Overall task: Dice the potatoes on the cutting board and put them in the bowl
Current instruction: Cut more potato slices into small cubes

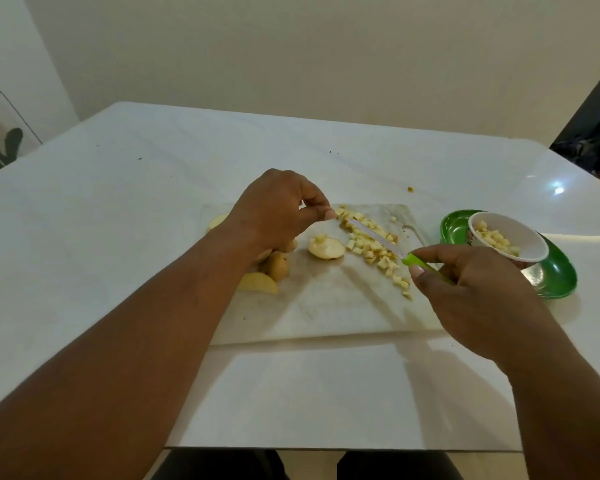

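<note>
- Our right hand (478, 292): fingers grasping the green-handled knife (378, 238), blade laid across the potato dice (371, 244).
- Our left hand (274, 213): fingers pinched at the blade tip.
- Cutting board (326, 313): dice, potato halves (326, 248).
- Bowl (508, 242), part-filled, on green plate (558, 275).
- White worktop (118, 202); pale wall (291, 46).

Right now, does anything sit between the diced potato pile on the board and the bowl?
Nothing visible blocks it: the pale diced potato pile lies left of the white bowl; the right hand, gripping the green-handled knife, hovers nearer.
</note>
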Motion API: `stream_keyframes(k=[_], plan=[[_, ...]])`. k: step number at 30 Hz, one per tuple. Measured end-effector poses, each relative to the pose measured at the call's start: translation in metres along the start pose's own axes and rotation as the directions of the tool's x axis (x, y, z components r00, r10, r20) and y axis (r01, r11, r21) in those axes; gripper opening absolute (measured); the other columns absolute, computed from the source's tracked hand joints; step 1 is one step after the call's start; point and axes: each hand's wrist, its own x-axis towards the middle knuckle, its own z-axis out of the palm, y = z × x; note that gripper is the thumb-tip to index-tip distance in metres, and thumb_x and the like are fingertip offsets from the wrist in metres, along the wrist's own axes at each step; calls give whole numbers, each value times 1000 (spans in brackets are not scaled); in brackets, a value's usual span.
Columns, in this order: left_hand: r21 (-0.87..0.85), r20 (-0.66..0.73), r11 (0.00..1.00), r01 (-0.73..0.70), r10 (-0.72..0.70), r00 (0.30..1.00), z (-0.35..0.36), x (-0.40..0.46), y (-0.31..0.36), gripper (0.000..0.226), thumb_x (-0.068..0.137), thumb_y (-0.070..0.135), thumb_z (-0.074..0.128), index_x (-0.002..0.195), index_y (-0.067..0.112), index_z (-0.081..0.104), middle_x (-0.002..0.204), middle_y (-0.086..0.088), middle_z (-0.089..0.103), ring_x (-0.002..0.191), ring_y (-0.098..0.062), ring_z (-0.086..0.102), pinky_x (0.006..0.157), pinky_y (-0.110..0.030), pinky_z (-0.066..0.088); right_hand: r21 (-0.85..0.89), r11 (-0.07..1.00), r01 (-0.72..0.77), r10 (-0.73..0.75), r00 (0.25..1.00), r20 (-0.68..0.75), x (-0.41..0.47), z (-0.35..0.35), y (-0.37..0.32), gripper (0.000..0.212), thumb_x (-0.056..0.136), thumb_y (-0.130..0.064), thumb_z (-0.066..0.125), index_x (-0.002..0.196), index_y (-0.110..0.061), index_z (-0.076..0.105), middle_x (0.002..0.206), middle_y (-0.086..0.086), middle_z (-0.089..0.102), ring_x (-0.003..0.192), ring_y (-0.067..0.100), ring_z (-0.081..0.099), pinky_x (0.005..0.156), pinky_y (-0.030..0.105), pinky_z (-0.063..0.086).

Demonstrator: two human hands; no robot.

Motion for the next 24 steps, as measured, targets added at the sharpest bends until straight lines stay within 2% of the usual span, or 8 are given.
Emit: stream_keyframes(k=[2, 4, 8, 10, 11, 16, 19, 24], plan=[[-27, 0, 999, 38, -38, 999, -1, -1, -2, 14, 96, 36, 71, 105, 31, 80, 97, 18, 75, 94, 0, 65, 86, -23, 52, -16, 1000, -7, 7, 1000, 0, -2, 4, -3, 19, 95, -36, 62, 113, -35, 69, 51, -13, 58, 46, 3, 54, 50, 24, 37], [-6, 8, 997, 79, -79, 997, -5, -2, -4, 16, 97, 30, 69, 110, 33, 78, 92, 21, 72, 90, 1, 64, 85, -21, 50, -68, 998, -7, 8, 1000, 12, -6, 9, -4, 25, 95, -34, 62, 120, -37, 67, 58, -10, 56, 51, 8, 55, 52, 27, 40], [102, 164, 984, 149, -164, 973, -16, -6, -4, 10, 90, 31, 77, 85, 39, 75, 85, 20, 68, 86, -3, 65, 71, -22, 49, -180, 983, 41, -41, 999, 8, -11, 21, -11, 40, 93, -31, 56, 133, -39, 60, 92, -11, 63, 73, 13, 53, 69, 25, 42], [149, 214, 972, 181, -210, 954, -18, -8, -3, 13, 87, 28, 79, 80, 37, 73, 86, 18, 68, 86, -5, 65, 65, -21, 45, -217, 972, 90, -96, 995, -16, -11, 25, -19, 43, 92, -29, 54, 133, -39, 60, 116, -7, 69, 80, 16, 58, 73, 27, 48], [171, 224, 966, 194, -230, 947, -19, -9, -2, 13, 86, 26, 80, 80, 35, 73, 85, 17, 69, 86, -6, 64, 63, -21, 44, -231, 965, 121, -131, 991, -28, -10, 27, -24, 44, 91, -28, 53, 132, -39, 61, 122, -6, 69, 82, 16, 60, 75, 27, 49], [186, 210, 955, 229, -266, 941, -25, -9, 1, 11, 81, 21, 76, 79, 32, 74, 81, 13, 70, 82, -10, 66, 67, -26, 53, -332, 927, 177, -194, 981, -19, -5, 34, -44, 47, 88, -22, 53, 131, -39, 61, 124, -6, 67, 88, 14, 60, 75, 25, 46], [183, 233, 958, 219, -259, 937, -24, -10, 6, 11, 79, 21, 76, 77, 32, 74, 78, 13, 70, 79, -8, 66, 63, -25, 49, -386, 916, 110, -148, 987, -69, -5, 25, -42, 49, 88, -21, 54, 133, -36, 61, 127, -4, 66, 104, 18, 62, 81, 25, 45], [186, 260, 964, 191, -236, 936, -24, -12, 9, 8, 81, 29, 80, 79, 32, 73, 77, 14, 68, 79, -7, 65, 62, -23, 46, -392, 909, 142, -168, 985, -33, -4, 35, -50, 49, 86, -21, 53, 131, -39, 61, 125, -7, 66, 103, 17, 61, 83, 27, 48]])
